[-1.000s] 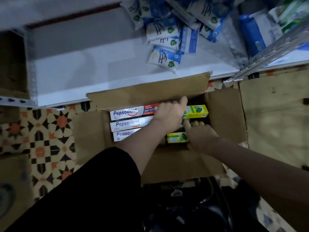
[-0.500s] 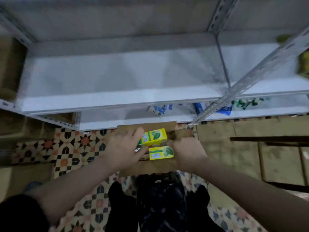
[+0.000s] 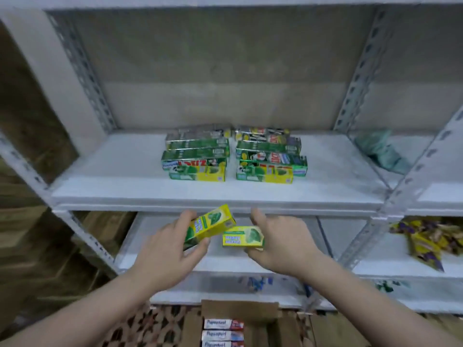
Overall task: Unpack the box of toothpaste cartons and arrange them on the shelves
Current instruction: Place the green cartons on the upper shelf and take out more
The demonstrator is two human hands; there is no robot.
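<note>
Shelving unit: a grey metal rack (image 3: 82, 63) with perforated uprights fills the view; its white upper shelf (image 3: 125, 186) carries the stock, and a lower shelf (image 3: 160, 259) sits below it.
Cardboard box: the open box (image 3: 240, 310) stands on the patterned floor at the foot of the rack, at the bottom edge of the view.
Boxed cartons: three white and red Pepsodent cartons (image 3: 223, 333) lie side by side inside the box.
Shelved cartons: two groups of green and yellow toothpaste cartons (image 3: 198, 156) lie flat on the upper shelf, left group just beside the right group (image 3: 269, 159), both near the middle.
Snack packets: yellow and purple packets (image 3: 423, 236) lie on the lower shelf in the next bay to the right.
Green bundle: a blurred pale green bundle (image 3: 380, 151) sits on the upper shelf at the right.
Left hand: the left hand (image 3: 165, 254) is raised in front of the lower shelf, its fingers and thumb curled round a yellow-green carton (image 3: 210, 226) that is tilted, far end up.
Right hand: the right hand (image 3: 278, 241) holds a second yellow-green carton (image 3: 243, 237) roughly level, pinched between thumb and curled fingers.
Held cartons: both are just below the upper shelf's front edge, near ends almost touching.
</note>
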